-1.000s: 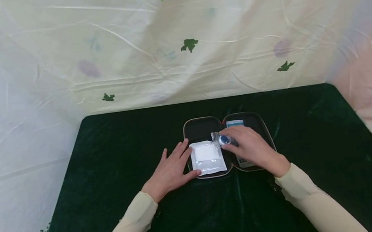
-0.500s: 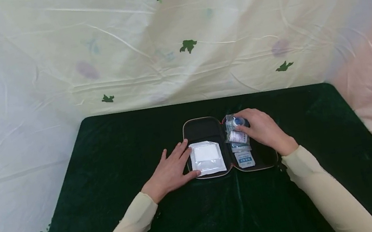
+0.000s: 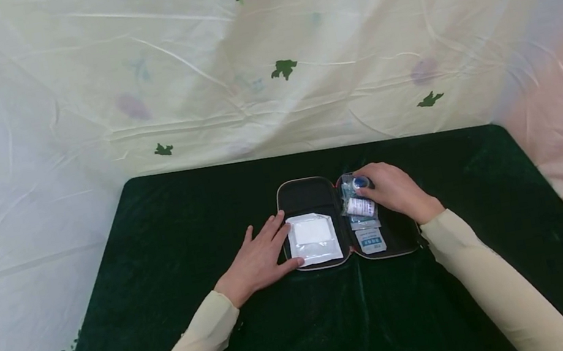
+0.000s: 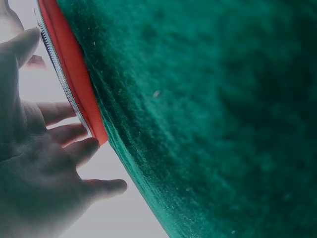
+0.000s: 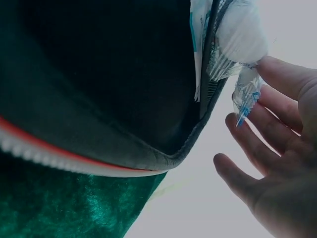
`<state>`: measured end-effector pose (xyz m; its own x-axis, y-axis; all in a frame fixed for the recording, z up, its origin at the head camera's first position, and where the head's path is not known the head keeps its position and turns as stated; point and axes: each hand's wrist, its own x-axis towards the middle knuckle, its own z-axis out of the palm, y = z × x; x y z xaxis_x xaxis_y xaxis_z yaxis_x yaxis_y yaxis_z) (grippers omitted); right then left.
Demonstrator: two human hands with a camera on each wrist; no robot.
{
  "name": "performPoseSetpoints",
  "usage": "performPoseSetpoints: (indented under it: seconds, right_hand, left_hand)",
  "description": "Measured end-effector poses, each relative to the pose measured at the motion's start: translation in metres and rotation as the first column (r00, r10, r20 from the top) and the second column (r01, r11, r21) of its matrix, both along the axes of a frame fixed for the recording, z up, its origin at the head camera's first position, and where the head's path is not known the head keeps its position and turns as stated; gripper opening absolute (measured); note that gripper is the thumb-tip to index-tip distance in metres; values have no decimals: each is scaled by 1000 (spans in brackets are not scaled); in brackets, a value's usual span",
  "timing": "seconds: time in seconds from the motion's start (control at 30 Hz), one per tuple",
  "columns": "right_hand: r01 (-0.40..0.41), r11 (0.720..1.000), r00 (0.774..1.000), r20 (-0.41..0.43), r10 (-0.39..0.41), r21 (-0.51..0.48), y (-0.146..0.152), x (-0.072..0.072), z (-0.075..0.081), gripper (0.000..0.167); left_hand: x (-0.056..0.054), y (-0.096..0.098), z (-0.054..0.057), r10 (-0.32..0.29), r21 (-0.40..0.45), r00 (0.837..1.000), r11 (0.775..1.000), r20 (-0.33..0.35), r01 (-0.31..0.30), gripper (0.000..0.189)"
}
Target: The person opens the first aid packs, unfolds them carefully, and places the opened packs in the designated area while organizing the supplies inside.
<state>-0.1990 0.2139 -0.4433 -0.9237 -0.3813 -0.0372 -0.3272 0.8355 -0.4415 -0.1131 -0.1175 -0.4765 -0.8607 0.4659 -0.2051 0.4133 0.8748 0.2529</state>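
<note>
An open zip case (image 3: 305, 193) lies on the table, dark inside, with a red outer side in the left wrist view. My left hand (image 3: 260, 260) rests its spread fingers on the case's left edge, and its thumb touches a white flat packet (image 3: 314, 238). At the top of the right half, my right hand (image 3: 392, 189) pinches a small roll with a blue end (image 3: 360, 183) in clear plastic wrap. The right wrist view shows white material in clear wrapping (image 5: 242, 34) at my thumb tip. A white printed roll (image 3: 361, 207) lies just below.
A blue-and-white small packet (image 3: 371, 241) lies low in the right half of the case. Dark green velvet cloth (image 3: 308, 332) covers the table. Behind it hangs a pale curtain (image 3: 222, 86) with leaf prints.
My right hand has carried the wrapped roll from the case's middle to the top of its right half, barely moving in the last half second. My left hand has stayed in place.
</note>
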Motion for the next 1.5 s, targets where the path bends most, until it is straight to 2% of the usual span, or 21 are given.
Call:
performPoseSetpoints:
  seconds: [0.37,0.57,0.8,0.97,1.07,1.2,1.33,1.5]
  right_hand:
    - [-10,1000,999,36,10,21,-2,-3,-2,45]
    - [-8,1000,999,35,7,7,-2,1,1,47]
    - [13,992,996,-90,-24,-126,-12,12,13,43]
    - [-58,983,977,-215,20,-173,-36,23,15,38]
    - [-122,984,966,-242,87,-133,-52,28,13,37]
    - [-203,978,957,-220,188,-50,-69,28,9,36]
    - [-261,965,946,-190,264,39,-77,23,5,35]
    - [-290,951,942,-144,303,104,-83,14,0,34]
  left_hand:
    - [0,-1,0,1,-2,1000,1000,5,-1,88]
    - [1,-1,0,-1,1,1000,1000,6,1,88]
    - [1,-1,0,-4,3,1000,1000,3,4,89]
    - [1,-1,0,-3,0,1000,1000,-1,3,89]
    - [1,-2,1,4,-2,1000,1000,0,-4,89]
    - [1,-2,0,1,6,1000,1000,-2,-1,89]
    - [1,-2,0,-4,14,1000,1000,-3,4,89]
    - [0,-2,0,-4,19,1000,1000,-1,4,89]
